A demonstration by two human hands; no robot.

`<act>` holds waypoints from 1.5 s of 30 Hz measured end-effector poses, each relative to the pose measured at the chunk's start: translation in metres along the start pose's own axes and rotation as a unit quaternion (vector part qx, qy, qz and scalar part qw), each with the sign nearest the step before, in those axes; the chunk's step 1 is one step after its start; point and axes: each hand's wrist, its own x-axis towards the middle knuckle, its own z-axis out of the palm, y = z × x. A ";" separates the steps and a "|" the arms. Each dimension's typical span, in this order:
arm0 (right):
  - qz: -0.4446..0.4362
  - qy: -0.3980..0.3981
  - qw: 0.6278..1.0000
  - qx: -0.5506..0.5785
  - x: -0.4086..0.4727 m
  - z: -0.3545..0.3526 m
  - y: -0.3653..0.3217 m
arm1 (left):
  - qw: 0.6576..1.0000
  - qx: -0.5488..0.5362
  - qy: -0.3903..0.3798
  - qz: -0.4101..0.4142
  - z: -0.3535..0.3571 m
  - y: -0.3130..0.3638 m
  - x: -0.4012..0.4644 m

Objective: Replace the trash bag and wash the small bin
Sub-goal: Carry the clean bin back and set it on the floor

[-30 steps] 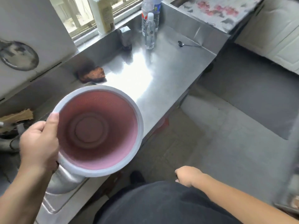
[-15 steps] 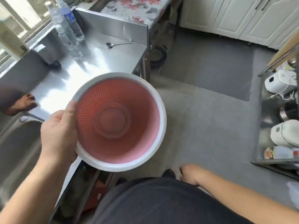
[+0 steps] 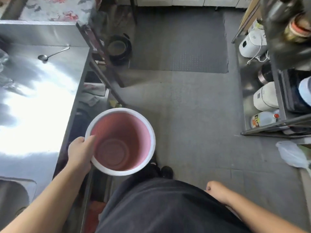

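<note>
Head view: the small pink bin (image 3: 122,142) is held mouth-up by its white rim in the left hand (image 3: 80,152), thumb hooked inside, just past the steel counter's (image 3: 33,98) edge, over open grey floor (image 3: 193,123). Nothing is seen inside it. The right hand (image 3: 217,190) is kept loosely curled, holding nothing. A white plastic bag (image 3: 292,154) is seen beside the rack (image 3: 276,105).
</note>
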 end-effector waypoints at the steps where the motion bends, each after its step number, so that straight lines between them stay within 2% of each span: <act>1: 0.010 -0.010 1.000 0.003 0.003 -0.004 0.006 | 1.000 0.008 0.000 -0.016 0.008 -0.001 0.009; 6: 0.032 0.018 0.999 0.027 0.020 -0.064 -0.004 | 0.996 0.070 0.012 -0.053 0.045 -0.003 0.056; 12: -0.002 0.071 0.996 0.045 0.034 -0.180 -0.054 | 0.986 0.123 0.020 -0.108 0.071 0.027 0.110; 17: -0.013 0.108 0.989 0.096 0.049 -0.249 -0.070 | 0.986 0.148 0.011 -0.072 0.098 0.090 0.144; 22: 0.012 0.101 0.988 0.118 0.069 -0.281 -0.031 | 0.986 0.165 -0.010 -0.024 0.141 0.159 0.167; 26: 0.036 0.062 0.988 0.140 0.097 -0.305 0.022 | 0.981 0.191 -0.019 0.015 0.186 0.208 0.179; 31: 0.050 0.056 0.987 0.143 0.134 -0.380 0.079 | 0.969 0.239 -0.003 0.057 0.234 0.269 0.189; 38: 0.007 0.063 0.994 0.088 0.162 -0.537 0.087 | 0.975 0.210 0.044 0.047 0.283 0.362 0.189; 45: -0.045 0.082 0.994 0.050 0.204 -0.684 0.015 | 0.988 0.132 0.076 -0.030 0.321 0.410 0.204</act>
